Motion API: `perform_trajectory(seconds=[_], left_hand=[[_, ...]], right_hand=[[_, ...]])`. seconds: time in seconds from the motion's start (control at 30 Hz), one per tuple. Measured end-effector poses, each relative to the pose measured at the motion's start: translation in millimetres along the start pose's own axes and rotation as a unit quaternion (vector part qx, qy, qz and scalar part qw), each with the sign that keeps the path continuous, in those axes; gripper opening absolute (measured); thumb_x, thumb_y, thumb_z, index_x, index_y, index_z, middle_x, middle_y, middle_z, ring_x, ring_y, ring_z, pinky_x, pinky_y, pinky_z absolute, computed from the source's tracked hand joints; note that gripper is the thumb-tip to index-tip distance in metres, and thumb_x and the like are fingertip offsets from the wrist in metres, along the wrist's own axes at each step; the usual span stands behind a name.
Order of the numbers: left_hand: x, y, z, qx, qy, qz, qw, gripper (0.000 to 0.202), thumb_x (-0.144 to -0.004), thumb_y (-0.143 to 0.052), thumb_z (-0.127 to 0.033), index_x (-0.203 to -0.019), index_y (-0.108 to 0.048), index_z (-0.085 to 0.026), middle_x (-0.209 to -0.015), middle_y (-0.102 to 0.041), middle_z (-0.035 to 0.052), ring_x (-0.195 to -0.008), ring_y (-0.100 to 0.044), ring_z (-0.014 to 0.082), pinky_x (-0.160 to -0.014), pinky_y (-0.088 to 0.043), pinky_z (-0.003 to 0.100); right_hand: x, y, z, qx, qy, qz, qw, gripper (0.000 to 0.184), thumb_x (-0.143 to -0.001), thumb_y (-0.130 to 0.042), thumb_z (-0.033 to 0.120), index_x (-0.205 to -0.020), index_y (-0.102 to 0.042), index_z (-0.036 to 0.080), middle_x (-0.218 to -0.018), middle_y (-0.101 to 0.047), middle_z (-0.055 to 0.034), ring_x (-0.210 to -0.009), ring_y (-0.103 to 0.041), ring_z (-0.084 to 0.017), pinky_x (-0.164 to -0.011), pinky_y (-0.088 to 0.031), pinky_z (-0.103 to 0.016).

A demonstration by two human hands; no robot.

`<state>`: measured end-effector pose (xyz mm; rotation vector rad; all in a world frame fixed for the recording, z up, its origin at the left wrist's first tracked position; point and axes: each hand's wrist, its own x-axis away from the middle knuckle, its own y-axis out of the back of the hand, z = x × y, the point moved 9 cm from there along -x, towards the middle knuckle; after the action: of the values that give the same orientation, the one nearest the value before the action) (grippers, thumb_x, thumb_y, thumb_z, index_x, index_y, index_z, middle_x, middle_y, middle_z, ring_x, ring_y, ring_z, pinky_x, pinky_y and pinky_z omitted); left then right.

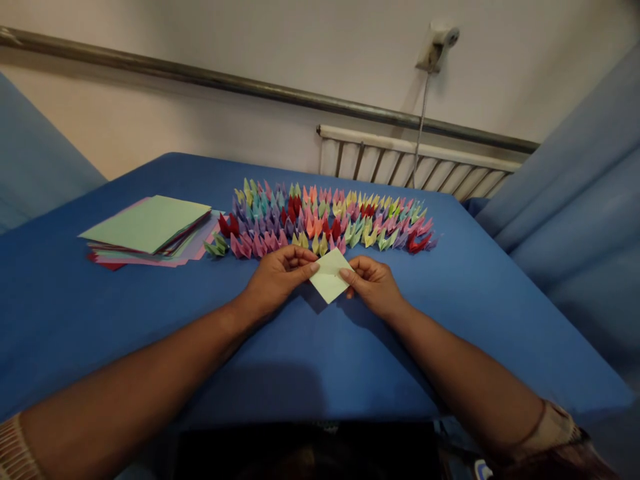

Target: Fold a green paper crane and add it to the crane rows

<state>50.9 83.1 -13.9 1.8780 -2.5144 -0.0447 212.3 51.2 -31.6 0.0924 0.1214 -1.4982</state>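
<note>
A pale green folded paper square (330,279) is held up with one corner pointing toward me, just above the blue table. My left hand (285,275) pinches its left corner between thumb and fingers. On the opposite side my right hand (373,283) grips the right corner, its thumb lying on the paper's face. Right behind the hands stand rows of folded paper cranes (313,223) in pink, yellow, purple, red and green. The fingers under the paper are partly hidden.
A stack of coloured paper sheets (150,227) lies to the left on the blue tablecloth (280,327). Beyond the table are a metal rail (240,87), a white radiator (400,157) and a wall fixture (436,50) with a cord. Blue curtains (585,220) hang at both sides.
</note>
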Motion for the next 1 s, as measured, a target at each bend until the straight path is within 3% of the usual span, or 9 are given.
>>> perform_trajectory(seconds=[0.1,0.33,0.53,0.63,0.7,0.77,0.9,1.0], left_hand=[[-2.0,1.2,4.2,0.011,0.010,-0.006,1.000,0.032,-0.067,-0.080,-0.035,-0.087,-0.065,-0.016,-0.078,-0.066,-0.0001,-0.068,-0.061,0.0115,-0.067,-0.048,0.024],[3.7,-17.1,23.4,-0.008,0.076,0.083,0.994,0.037,-0.065,-0.082,-0.039,-0.086,-0.066,-0.013,-0.077,-0.069,0.0038,-0.067,-0.063,0.0153,-0.064,-0.048,0.027],[5.9,-20.3,29.8,0.076,0.112,0.084,0.987,0.032,-0.068,-0.081,-0.037,-0.085,-0.068,-0.014,-0.078,-0.071,0.0037,-0.068,-0.064,0.0154,-0.067,-0.050,0.027],[4.3,-17.4,30.0,0.100,0.117,0.058,0.986,0.030,-0.066,-0.082,-0.034,-0.084,-0.068,-0.014,-0.076,-0.070,0.0028,-0.066,-0.064,0.0141,-0.067,-0.050,0.026],[2.4,-12.9,28.9,0.095,0.109,0.031,0.989,0.030,-0.065,-0.083,-0.031,-0.084,-0.069,-0.013,-0.074,-0.070,0.0029,-0.064,-0.063,0.0139,-0.064,-0.050,0.026],[0.9,-9.9,27.9,0.087,0.100,0.013,0.991,0.031,-0.064,-0.083,-0.031,-0.086,-0.069,-0.013,-0.074,-0.070,0.0031,-0.063,-0.063,0.0139,-0.063,-0.050,0.026],[1.6,-10.9,28.9,0.079,0.105,0.018,0.991,0.033,-0.064,-0.083,-0.031,-0.087,-0.069,-0.012,-0.074,-0.070,0.0033,-0.061,-0.062,0.0132,-0.060,-0.050,0.025],[4.1,-15.0,30.5,0.086,0.119,0.037,0.989,0.033,-0.064,-0.083,-0.030,-0.088,-0.068,-0.012,-0.076,-0.069,0.0037,-0.062,-0.062,0.0125,-0.060,-0.049,0.023]], right_hand=[[0.3,-1.6,-2.6,-0.010,-0.005,0.003,1.000,0.037,-0.074,-0.071,0.055,-0.073,-0.059,0.020,-0.058,-0.062,0.0036,-0.044,-0.052,-0.010,-0.044,-0.044,-0.022],[2.0,-6.1,-7.0,-0.028,-0.006,0.005,1.000,0.036,-0.073,-0.074,0.052,-0.072,-0.058,0.020,-0.059,-0.063,0.0037,-0.046,-0.054,-0.009,-0.046,-0.046,-0.022],[0.5,-9.7,-12.1,0.006,-0.006,0.034,0.999,0.034,-0.078,-0.068,0.053,-0.075,-0.058,0.020,-0.064,-0.065,0.0020,-0.050,-0.057,-0.011,-0.051,-0.049,-0.025],[0.5,-1.6,-4.7,0.069,0.044,-0.005,0.997,0.025,-0.081,-0.066,0.045,-0.083,-0.059,0.021,-0.069,-0.064,0.0013,-0.058,-0.059,-0.013,-0.057,-0.050,-0.027],[5.8,8.6,13.7,0.165,0.123,-0.077,0.976,0.021,-0.081,-0.067,0.039,-0.092,-0.059,0.022,-0.080,-0.064,-0.0010,-0.069,-0.060,-0.015,-0.066,-0.051,-0.030],[16.0,8.6,36.7,0.281,0.213,-0.121,0.928,0.022,-0.082,-0.067,0.034,-0.099,-0.059,0.022,-0.092,-0.063,-0.0044,-0.082,-0.059,-0.018,-0.075,-0.050,-0.035],[28.7,-15.9,55.6,0.441,0.308,-0.066,0.841,0.012,-0.090,-0.060,0.030,-0.100,-0.063,0.023,-0.094,-0.063,-0.0056,-0.090,-0.058,-0.021,-0.079,-0.043,-0.037],[30.9,-22.4,56.6,0.475,0.320,-0.049,0.818,0.011,-0.093,-0.057,0.029,-0.097,-0.065,0.023,-0.090,-0.063,-0.0036,-0.084,-0.057,-0.019,-0.076,-0.038,-0.036]])
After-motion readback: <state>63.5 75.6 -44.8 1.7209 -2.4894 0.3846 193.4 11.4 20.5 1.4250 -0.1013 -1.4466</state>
